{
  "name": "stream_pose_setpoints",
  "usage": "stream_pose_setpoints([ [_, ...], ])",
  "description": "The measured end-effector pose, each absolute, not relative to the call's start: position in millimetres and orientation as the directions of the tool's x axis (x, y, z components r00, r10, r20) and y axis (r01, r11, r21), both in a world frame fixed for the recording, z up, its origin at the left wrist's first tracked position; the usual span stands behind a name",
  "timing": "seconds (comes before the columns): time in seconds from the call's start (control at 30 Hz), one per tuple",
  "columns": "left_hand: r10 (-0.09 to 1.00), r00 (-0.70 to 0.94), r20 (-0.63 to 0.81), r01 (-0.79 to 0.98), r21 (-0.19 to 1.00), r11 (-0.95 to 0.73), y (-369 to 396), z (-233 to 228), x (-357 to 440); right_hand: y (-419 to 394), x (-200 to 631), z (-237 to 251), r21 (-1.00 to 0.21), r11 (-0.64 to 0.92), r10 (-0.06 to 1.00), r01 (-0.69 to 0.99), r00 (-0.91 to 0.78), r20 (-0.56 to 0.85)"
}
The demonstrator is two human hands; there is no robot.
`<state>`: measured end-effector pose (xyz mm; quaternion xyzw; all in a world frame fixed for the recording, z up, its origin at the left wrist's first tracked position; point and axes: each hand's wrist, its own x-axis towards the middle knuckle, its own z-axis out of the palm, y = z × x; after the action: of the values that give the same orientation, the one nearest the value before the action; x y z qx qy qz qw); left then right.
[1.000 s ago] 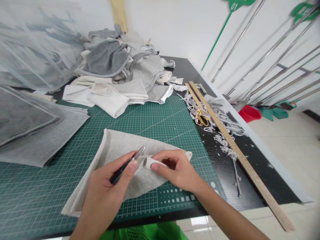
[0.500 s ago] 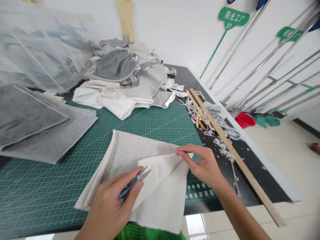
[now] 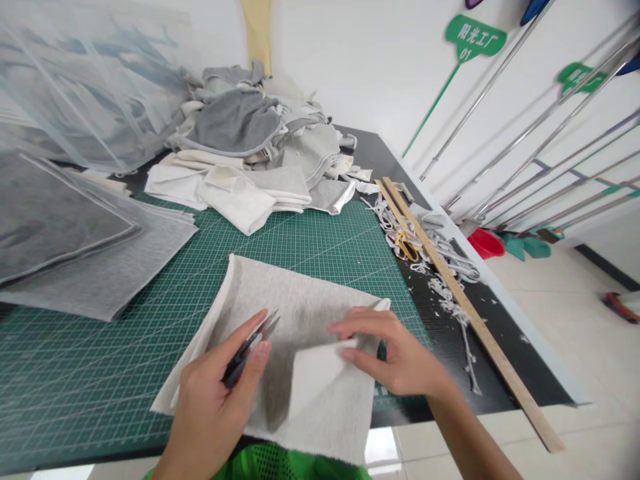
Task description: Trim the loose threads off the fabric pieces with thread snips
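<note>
Small dark-handled snips (image 3: pixel 245 357), blades slightly parted, sit pinched in my left grip (image 3: pixel 213 383) above a pale grey cloth (image 3: pixel 295 287) on a black surface (image 3: pixel 520 373). My right grip (image 3: pixel 403 353) has thumb and forefinger at the upper edge of the cloth's folded-back flap (image 3: pixel 320 377); blur hides whether they pinch it, so I cannot tell. The cloth lies on a green gridded cutting mat (image 3: pixel 330 230), its lower end reaching past the surface's near edge. An open band of mat runs between cloth and fabric pile (image 3: pixel 240 127), narrowing leftward beside dark grey panels (image 3: pixel 65 227). To the right, past the mat's edge, are gold-handled scissors (image 3: pixel 406 247) and a long wooden strip (image 3: pixel 470 307) that overhangs the near edge. A green sign (image 3: pixel 475 37) on the wall reads "阳光工厂" over "01"; a second green sign (image 3: pixel 583 77) is partly covered by a pole.
</note>
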<state>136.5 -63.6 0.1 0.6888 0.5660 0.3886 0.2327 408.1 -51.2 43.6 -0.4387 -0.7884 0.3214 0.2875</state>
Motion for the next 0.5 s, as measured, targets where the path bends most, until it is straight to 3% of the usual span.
stream_pose_setpoints([
  [0.1, 0.959, 0.098, 0.266, 0.596, 0.756, -0.271, -60.4, -0.2, 137.6, -65.1, 413.6, 46.7, -0.818, 0.436, 0.821, 0.375, -0.539, 0.19],
  [0.17, 0.96, 0.109, 0.257, 0.597, 0.756, -0.27, -60.3, 0.1, 139.4, -72.1, 416.8, 45.5, -0.803, 0.433, 0.819, 0.41, -0.55, 0.161],
  [0.27, 0.962, 0.097, 0.254, 0.589, 0.765, -0.261, -62.4, 1.5, 142.6, -77.3, 420.5, 39.5, -0.746, 0.425, 0.871, 0.512, -0.455, 0.184],
  [0.4, 0.958, 0.094, 0.272, 0.587, 0.761, -0.274, -65.0, 2.7, 144.8, -74.9, 423.6, 33.7, -0.731, 0.444, 0.892, 0.518, -0.326, 0.311],
  [0.5, 0.959, 0.093, 0.268, 0.604, 0.751, -0.268, -65.7, 2.8, 144.8, -70.7, 424.6, 35.0, -0.706, 0.451, 0.891, 0.546, -0.313, 0.328],
])
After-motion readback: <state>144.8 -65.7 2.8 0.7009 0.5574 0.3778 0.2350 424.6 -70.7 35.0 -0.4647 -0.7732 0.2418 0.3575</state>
